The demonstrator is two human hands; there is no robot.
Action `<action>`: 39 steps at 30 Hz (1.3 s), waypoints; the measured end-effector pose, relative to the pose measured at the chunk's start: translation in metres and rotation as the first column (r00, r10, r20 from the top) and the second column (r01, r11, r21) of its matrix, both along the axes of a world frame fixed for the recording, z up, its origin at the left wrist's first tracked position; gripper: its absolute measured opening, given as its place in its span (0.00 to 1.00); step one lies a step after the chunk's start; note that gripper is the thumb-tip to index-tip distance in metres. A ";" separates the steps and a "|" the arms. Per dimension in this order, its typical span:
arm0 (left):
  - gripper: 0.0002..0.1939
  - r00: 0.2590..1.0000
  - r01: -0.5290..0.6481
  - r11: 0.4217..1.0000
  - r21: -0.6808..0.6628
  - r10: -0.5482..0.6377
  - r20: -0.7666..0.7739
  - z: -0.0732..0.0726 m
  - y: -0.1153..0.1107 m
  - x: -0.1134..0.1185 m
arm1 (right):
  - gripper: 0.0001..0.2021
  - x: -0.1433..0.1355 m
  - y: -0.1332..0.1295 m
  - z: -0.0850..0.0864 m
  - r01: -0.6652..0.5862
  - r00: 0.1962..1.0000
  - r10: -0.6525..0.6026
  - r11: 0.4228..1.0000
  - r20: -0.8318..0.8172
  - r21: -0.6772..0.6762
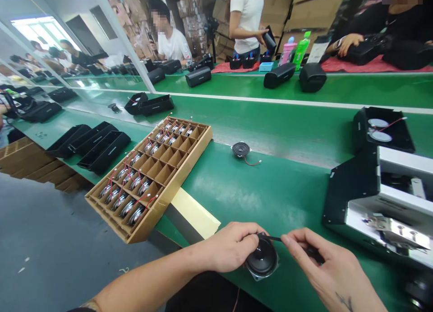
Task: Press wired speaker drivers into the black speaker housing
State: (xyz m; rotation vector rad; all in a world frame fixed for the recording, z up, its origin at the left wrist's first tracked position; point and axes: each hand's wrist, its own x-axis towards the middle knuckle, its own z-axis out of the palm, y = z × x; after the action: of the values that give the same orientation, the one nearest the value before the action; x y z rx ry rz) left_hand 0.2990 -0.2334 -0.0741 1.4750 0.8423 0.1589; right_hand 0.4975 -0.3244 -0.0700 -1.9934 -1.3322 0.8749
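Observation:
Low in the view, a round black speaker driver with a metal frame is gripped at its upper left by my left hand. My right hand is closed on a thin black strip, pinched between thumb and fingertips. That strip runs across to the speaker's top rim, where my left fingers meet it. More of something black shows inside my right palm. Farther up the bench lies another speaker driver with a red wire.
A divided cardboard box holds several speakers at left; a pale yellow-topped block adjoins it. A metal machine stands at right, near a black housing. Black housings lie at far left. Co-workers sit and stand across the green bench.

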 end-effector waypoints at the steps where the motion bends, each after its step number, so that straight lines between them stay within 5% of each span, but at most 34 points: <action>1: 0.16 1.000 -0.003 1.000 -0.005 0.003 -0.001 0.000 0.000 0.001 | 0.24 -0.001 0.000 0.001 -0.004 1.000 0.004 1.000 -0.007 -0.002; 39: 0.08 0.964 -0.165 0.980 -0.107 0.184 0.194 -0.009 -0.014 0.007 | 0.20 -0.002 -0.025 -0.013 0.080 0.997 -0.081 0.988 0.007 0.135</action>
State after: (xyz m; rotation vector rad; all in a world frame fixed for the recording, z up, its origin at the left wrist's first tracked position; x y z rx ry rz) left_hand 0.3062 -0.2476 -0.0835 1.2752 0.8015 0.3932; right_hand 0.4952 -0.3499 -0.0835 -1.9361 -1.2737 0.7172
